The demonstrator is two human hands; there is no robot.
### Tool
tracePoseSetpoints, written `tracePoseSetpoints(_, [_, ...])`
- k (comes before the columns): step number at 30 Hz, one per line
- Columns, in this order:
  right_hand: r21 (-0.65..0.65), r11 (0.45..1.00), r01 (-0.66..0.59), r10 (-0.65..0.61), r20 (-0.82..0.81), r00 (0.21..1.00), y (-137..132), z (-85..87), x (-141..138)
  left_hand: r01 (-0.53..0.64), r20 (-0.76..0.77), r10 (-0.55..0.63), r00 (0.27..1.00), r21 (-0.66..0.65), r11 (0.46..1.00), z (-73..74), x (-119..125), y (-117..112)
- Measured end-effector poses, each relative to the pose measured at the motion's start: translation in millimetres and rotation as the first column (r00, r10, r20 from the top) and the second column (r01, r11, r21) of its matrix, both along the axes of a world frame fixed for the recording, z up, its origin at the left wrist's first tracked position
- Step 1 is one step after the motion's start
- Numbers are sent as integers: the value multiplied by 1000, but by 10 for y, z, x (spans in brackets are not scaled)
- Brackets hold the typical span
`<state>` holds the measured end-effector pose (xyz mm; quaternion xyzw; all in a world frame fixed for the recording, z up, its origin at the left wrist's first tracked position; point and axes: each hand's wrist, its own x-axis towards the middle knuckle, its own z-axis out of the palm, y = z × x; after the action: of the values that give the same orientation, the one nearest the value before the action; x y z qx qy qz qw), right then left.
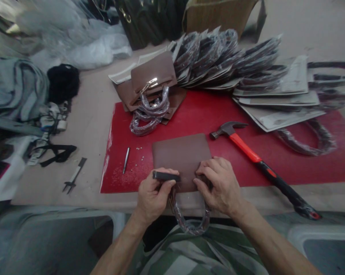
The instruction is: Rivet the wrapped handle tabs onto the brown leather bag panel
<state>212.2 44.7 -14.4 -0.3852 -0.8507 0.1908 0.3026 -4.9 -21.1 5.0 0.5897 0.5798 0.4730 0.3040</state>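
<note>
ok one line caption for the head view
Left hand grips a dark bar, right hand presses a brown panel on the red mat.

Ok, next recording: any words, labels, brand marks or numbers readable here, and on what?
None can be read.
Red-and-black-handled claw hammer: no marking shows.
Brown leather panel under both hands: plain.
Grey sheets stacked at the back of the red work mat: any print is too blurred to read.

A beige worktable (89, 114) carries a red mat (195, 114), black fork tool (75, 175) and grey cloth (14, 88).
</note>
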Motion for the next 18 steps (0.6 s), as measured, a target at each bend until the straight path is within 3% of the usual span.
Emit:
tracePoseSetpoints(3, [-2, 1000, -4, 4, 0, 1000, 5, 4, -1, 24, -126, -11, 992, 102, 995, -19, 7, -4])
tracePoseSetpoints(12, [-7, 1000, 10, -10, 11, 1000, -8, -12, -12, 28, -174, 0, 985, 159, 987, -119, -1, -49])
tracePoseSetpoints(18, [-20, 1000, 16, -16, 14, 1000, -8, 6, -11, 65, -229, -25, 973, 173, 983, -91, 6, -10])
